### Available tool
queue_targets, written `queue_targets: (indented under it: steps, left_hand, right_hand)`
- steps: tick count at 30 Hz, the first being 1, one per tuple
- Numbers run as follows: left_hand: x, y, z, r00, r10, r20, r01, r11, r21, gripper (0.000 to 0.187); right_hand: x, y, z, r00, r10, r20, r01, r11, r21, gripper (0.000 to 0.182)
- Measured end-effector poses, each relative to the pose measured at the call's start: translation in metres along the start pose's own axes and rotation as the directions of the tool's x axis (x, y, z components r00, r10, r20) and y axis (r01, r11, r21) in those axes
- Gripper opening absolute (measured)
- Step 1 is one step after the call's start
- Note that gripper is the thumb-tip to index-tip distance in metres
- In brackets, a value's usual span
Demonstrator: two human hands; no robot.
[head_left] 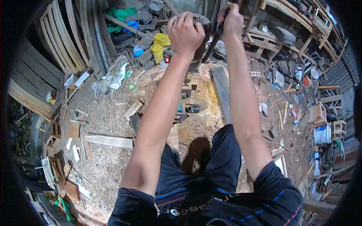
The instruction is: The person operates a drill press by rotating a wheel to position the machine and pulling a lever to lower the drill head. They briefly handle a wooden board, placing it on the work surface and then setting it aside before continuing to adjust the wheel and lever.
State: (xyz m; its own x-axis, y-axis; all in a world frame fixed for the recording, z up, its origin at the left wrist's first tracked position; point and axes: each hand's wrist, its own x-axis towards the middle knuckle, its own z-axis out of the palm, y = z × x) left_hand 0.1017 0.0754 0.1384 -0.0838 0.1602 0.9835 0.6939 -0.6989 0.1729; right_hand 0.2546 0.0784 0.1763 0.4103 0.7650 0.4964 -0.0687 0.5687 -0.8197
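Both my arms reach forward and up. My left hand (185, 33) is closed over the top of a round grey motor housing (198, 52) with a small red light on its left side. My right hand (230, 19) grips a dark lever handle (215, 35) that slants down toward that housing. The machine's lower part is hidden behind my left forearm. Below my arms I see my dark shorts and my shadow on the sawdust floor.
A grey plank (222, 92) lies on the sawdust floor (113, 158), with a small power tool (184, 111) beside it. Wood offcuts (108, 141) are scattered at left. Curved wooden frames (62, 37) lean at far left; crates and frames (318, 113) are stacked at right.
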Motion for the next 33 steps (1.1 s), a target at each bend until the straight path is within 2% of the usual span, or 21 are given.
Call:
queue_targets:
  steps: [1,2,5,8,10,13,17,20,24,27,29,33]
  left_hand:
    - [0.0,0.0,0.001,1.0,0.012,-0.022,-0.012,1.0,0.0,0.02]
    - [-0.002,0.0,0.002,1.0,0.001,-0.011,-0.002,1.0,-0.013,0.019]
    - [-0.008,-0.003,0.002,1.0,-0.006,0.03,0.006,1.0,0.012,0.018]
    - [-0.009,-0.003,0.0,1.0,0.018,-0.003,-0.018,1.0,-0.005,0.018]
    - [-0.011,-0.002,-0.002,0.999,0.037,-0.028,-0.038,0.999,-0.014,0.019]
    - [-0.012,0.002,-0.011,0.997,-0.003,0.083,-0.001,0.999,0.047,0.029]
    - [-0.011,0.0,-0.012,0.996,0.076,0.044,-0.077,0.997,0.027,0.028]
    - [-0.017,-0.004,-0.006,0.991,0.116,-0.06,-0.115,0.993,0.016,0.019]
    - [-0.017,0.0,-0.011,0.997,0.073,-0.023,-0.073,0.997,0.004,0.019]
    - [-0.014,0.002,-0.013,0.997,0.029,0.07,-0.029,1.0,0.004,0.019]
    - [-0.012,0.001,-0.014,0.993,0.062,0.101,-0.062,0.998,-0.006,0.015]
    - [-0.015,-0.007,-0.019,0.979,0.091,0.184,-0.076,0.993,-0.09,0.021]
  right_hand:
    - [-0.023,-0.011,0.0,1.0,-0.018,0.007,0.018,0.999,0.031,0.046]
    - [-0.051,-0.026,0.011,0.991,-0.028,-0.13,0.038,0.997,0.072,0.047]
    - [-0.105,-0.017,-0.01,0.991,-0.116,-0.06,0.115,0.993,-0.025,0.043]
    - [-0.14,-0.013,-0.014,0.991,-0.129,-0.037,0.133,0.985,0.11,0.038]
    - [-0.148,-0.012,-0.012,0.989,-0.131,-0.066,0.138,0.984,0.116,0.036]
    - [-0.159,-0.009,-0.014,0.987,-0.151,-0.058,0.159,0.975,0.156,0.034]
    - [-0.165,-0.002,-0.023,0.978,-0.207,-0.008,0.206,0.966,0.155,0.033]
    - [-0.178,-0.006,-0.024,0.977,-0.211,-0.003,0.21,0.968,0.135,0.033]
    - [-0.181,-0.006,-0.025,0.981,-0.195,0.014,0.192,0.975,0.111,0.034]
    - [-0.176,-0.002,-0.028,0.982,-0.19,-0.003,0.19,0.98,0.059,0.035]
    - [-0.165,-0.002,-0.024,0.985,-0.168,-0.024,0.169,0.985,0.037,0.035]
    - [-0.139,0.006,-0.016,0.931,-0.365,0.008,0.361,0.923,0.132,0.043]
